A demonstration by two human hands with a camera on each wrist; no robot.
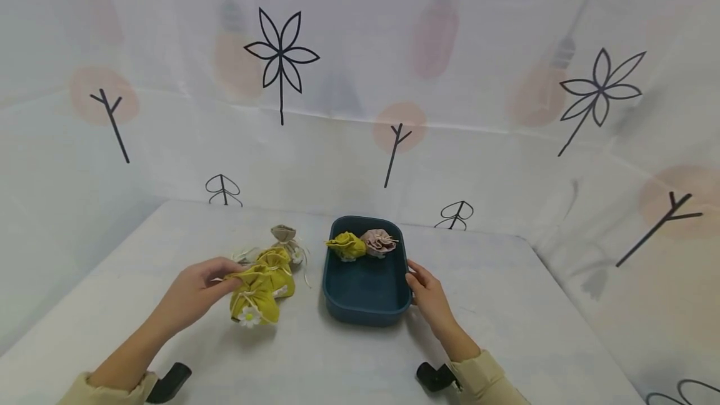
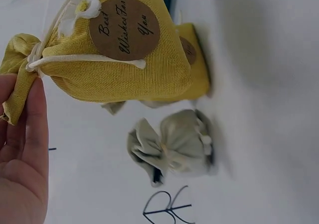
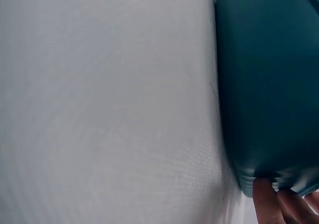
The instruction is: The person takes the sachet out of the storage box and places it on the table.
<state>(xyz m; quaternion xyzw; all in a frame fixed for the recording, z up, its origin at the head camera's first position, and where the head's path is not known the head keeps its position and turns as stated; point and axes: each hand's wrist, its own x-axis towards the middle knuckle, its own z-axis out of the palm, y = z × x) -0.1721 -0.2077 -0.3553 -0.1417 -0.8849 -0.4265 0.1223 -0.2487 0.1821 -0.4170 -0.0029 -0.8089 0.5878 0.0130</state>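
My left hand (image 1: 194, 292) pinches the gathered neck of a yellow drawstring pouch (image 1: 255, 307), which has a white flower. In the left wrist view, this pouch shows a round brown label (image 2: 124, 30) reading "Best Wishes For You". Just behind it is another yellow pouch (image 1: 281, 279), and farther back stands a grey pouch (image 1: 284, 235). A second grey pouch is mostly hidden by the left hand. At the dark teal box (image 1: 365, 292), fingertips of my right hand (image 1: 432, 299) touch the outside of the right wall. Inside the box's far end lie a yellow pouch (image 1: 347, 245) and a pink pouch (image 1: 379, 241).
All of it stands on a white-covered table (image 1: 304, 361). A pale cloth (image 1: 337, 161) printed with flowers and twigs hangs behind and at the sides. Black devices (image 1: 171, 382) are at both wrists, by the cream sleeves.
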